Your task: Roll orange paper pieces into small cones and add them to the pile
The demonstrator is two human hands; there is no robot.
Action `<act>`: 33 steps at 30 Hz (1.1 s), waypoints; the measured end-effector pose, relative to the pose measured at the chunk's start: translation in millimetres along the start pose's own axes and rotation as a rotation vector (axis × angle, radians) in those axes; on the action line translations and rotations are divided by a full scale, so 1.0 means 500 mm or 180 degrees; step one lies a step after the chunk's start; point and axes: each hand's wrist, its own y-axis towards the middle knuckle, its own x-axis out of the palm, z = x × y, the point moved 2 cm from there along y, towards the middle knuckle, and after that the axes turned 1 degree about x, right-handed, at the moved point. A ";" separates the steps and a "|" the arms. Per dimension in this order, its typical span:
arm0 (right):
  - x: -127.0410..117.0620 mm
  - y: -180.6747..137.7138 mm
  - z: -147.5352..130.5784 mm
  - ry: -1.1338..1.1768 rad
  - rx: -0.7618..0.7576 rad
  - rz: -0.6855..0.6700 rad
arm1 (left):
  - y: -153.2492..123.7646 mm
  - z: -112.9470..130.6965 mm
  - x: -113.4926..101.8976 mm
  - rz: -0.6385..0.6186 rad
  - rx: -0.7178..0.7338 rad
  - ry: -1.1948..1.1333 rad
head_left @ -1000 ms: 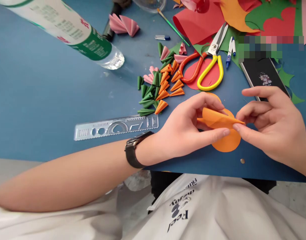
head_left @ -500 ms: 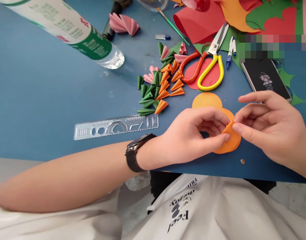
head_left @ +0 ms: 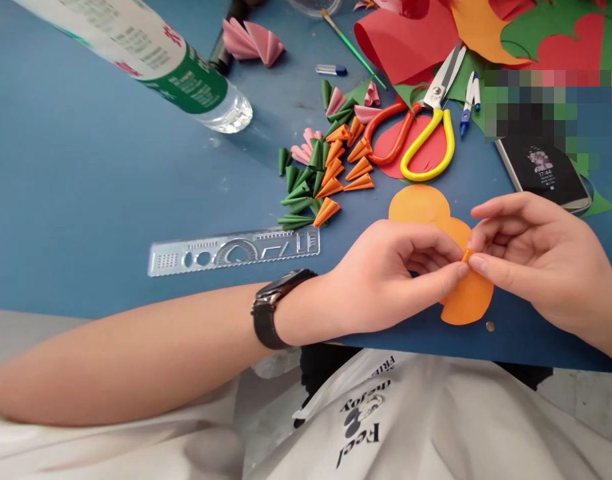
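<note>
Between my fingertips is a small piece of orange paper [head_left: 467,256], mostly covered by the fingers. My left hand [head_left: 411,273] pinches it from the left with thumb and forefinger. From the right, my right hand [head_left: 541,253] pinches it too, its other fingers loosely curled. Round orange paper pieces [head_left: 420,202] lie on the table under and beyond the hands. Past my left hand sits a pile of small rolled paper cones: orange ones [head_left: 327,211], green ones [head_left: 297,190] and pink ones [head_left: 302,153].
A clear stencil ruler [head_left: 235,251] lies left of the cones. Scissors [head_left: 436,113] rest on red paper ahead of my hands. A phone [head_left: 543,170] lies beyond my right hand. A bottle [head_left: 206,93] lies or leans at upper left. Coloured paper sheets [head_left: 406,43] cover the far right.
The orange piece between my fingers now shows as a narrower, smaller edge, and my fingertips are closer together. More of the orange paper below shows. The whole view has shifted slightly.
</note>
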 end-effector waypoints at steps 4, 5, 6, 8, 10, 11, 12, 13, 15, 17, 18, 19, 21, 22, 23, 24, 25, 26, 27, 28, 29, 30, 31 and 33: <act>0.003 0.001 0.001 -0.0006 0.0004 -0.0026 | 0.001 0.002 0.000 -0.0032 0.0178 0.0237; 0.003 0.001 0.001 -0.0029 -0.0016 -0.0022 | 0.001 0.002 0.000 -0.0024 0.0268 0.0310; 0.004 0.000 0.001 -0.0048 -0.0052 -0.0016 | 0.000 0.002 0.000 -0.0026 0.0375 0.0376; 0.005 -0.001 0.001 -0.0072 -0.0110 0.0010 | 0.000 0.003 0.000 -0.0039 0.0598 0.0482; 0.005 -0.003 0.001 -0.0052 -0.0118 0.0038 | 0.000 0.003 0.000 -0.0046 0.0738 0.0567; 0.005 -0.003 0.001 -0.0043 -0.0093 0.0049 | 0.000 0.004 0.000 -0.0045 0.0749 0.0604; 0.005 -0.004 0.001 -0.0041 -0.0061 0.0047 | 0.000 0.004 0.000 -0.0046 0.0729 0.0630; 0.005 -0.004 0.001 -0.0042 -0.0033 0.0036 | 0.000 0.005 0.000 -0.0043 0.0691 0.0643; 0.005 -0.004 0.001 -0.0052 0.0003 0.0025 | 0.000 0.008 -0.001 -0.0067 0.0614 0.0655; 0.005 -0.005 0.001 -0.0056 0.0030 0.0034 | 0.000 0.010 -0.003 -0.0076 0.0615 0.0735; 0.005 -0.005 0.001 -0.0052 0.0043 0.0039 | 0.000 0.011 -0.004 -0.0080 0.0637 0.0799; 0.005 -0.006 0.001 -0.0045 0.0057 0.0042 | 0.000 0.012 -0.005 -0.0079 0.0649 0.0857; 0.006 -0.006 0.001 -0.0028 0.0088 0.0036 | -0.001 0.013 -0.006 -0.0057 0.0622 0.0883; 0.005 -0.007 0.001 -0.0027 0.0098 0.0045 | -0.001 0.013 -0.006 -0.0041 0.0579 0.0841; 0.005 -0.007 0.001 -0.0030 0.0095 0.0056 | -0.002 0.013 -0.006 -0.0023 0.0515 0.0788; 0.005 -0.007 0.001 -0.0035 0.0070 0.0064 | -0.002 0.013 -0.006 -0.0005 0.0449 0.0746; 0.005 -0.007 0.001 -0.0040 0.0033 0.0060 | -0.003 0.014 -0.005 0.0000 0.0396 0.0732; 0.006 -0.007 0.002 -0.0043 -0.0012 0.0039 | -0.003 0.014 -0.005 -0.0014 0.0363 0.0753; 0.006 -0.008 0.002 -0.0043 -0.0054 0.0010 | -0.003 0.015 -0.004 -0.0030 0.0352 0.0807; 0.007 -0.008 0.002 -0.0045 -0.0085 -0.0015 | -0.002 0.016 -0.004 -0.0040 0.0374 0.0877; 0.008 -0.008 0.002 -0.0056 -0.0098 -0.0028 | -0.002 0.017 -0.004 -0.0045 0.0424 0.0937; 0.008 -0.009 0.003 -0.0075 -0.0107 -0.0023 | -0.001 0.017 -0.005 -0.0044 0.0480 0.0980; 0.008 -0.009 0.003 -0.0098 -0.0124 -0.0009 | 0.000 0.017 -0.006 -0.0039 0.0528 0.1004; 0.008 -0.009 0.003 -0.0159 -0.0189 0.0021 | 0.001 0.015 -0.008 -0.0033 0.0597 0.0987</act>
